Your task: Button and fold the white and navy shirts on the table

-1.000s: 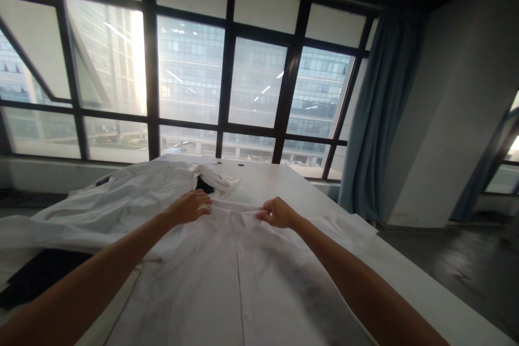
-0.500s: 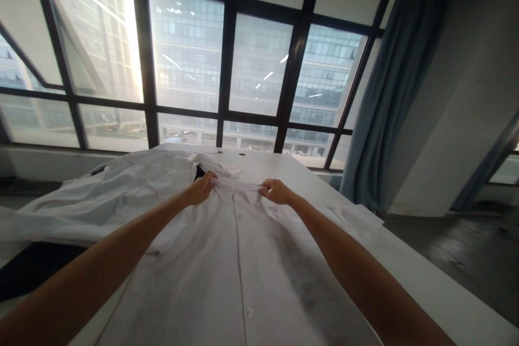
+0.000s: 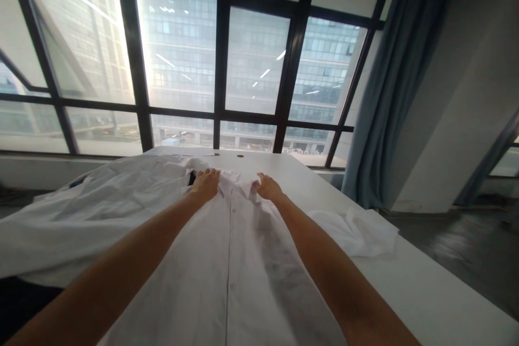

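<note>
A white button-up shirt [image 3: 227, 259] lies spread front-up along the white table [image 3: 425, 286], collar toward the window. Both of my arms reach forward over it. My left hand [image 3: 206, 184] rests flat on the left side of the collar [image 3: 237, 179], fingers stretched forward. At the collar's right side my right hand [image 3: 265, 188] has its fingers curled and pinches the fabric. A shirt sleeve [image 3: 357, 230] lies bunched to the right of my right forearm.
More white cloth [image 3: 93, 211] is heaped on the left of the table, with dark fabric [image 3: 24, 303] showing under it. A large dark-framed window [image 3: 219, 65] stands beyond the far edge. A blue curtain [image 3: 385, 81] hangs right; the floor drops off along the right edge.
Both hands slid forward along the table with the collar, stretching the shirt away from me. The left hand went from pinching to lying flat. The right sleeve bunched up.
</note>
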The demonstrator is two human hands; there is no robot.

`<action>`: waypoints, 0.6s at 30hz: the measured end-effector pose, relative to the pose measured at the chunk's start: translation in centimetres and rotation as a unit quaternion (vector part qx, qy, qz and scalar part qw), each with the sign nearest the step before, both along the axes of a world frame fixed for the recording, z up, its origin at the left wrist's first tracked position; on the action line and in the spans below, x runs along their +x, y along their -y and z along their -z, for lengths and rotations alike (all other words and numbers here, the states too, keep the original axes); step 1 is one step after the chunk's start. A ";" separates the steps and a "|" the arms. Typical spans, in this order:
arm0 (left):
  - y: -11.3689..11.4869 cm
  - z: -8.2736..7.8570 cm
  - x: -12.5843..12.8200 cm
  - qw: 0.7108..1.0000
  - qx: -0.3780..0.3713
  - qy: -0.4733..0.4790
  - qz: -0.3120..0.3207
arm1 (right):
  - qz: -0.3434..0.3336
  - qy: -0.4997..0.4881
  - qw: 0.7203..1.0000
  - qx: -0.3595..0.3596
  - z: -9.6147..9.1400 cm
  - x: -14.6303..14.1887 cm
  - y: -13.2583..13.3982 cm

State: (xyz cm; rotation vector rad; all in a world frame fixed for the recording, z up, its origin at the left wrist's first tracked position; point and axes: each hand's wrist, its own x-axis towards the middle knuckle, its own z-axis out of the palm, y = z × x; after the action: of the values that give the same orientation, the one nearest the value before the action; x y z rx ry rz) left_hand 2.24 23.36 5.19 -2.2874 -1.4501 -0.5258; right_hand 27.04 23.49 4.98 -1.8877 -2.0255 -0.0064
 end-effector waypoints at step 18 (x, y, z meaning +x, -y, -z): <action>7.2 4.8 -17.1 0.976 -0.170 0.048 -0.125 | 0.133 0.050 0.973 -0.182 7.1 16.3 12.6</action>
State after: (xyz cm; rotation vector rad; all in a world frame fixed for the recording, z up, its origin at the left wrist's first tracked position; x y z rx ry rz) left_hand -14.83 16.20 0.35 -2.3001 -1.9734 -0.3384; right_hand 43.37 10.84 -2.10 -2.4194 -1.9206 0.2180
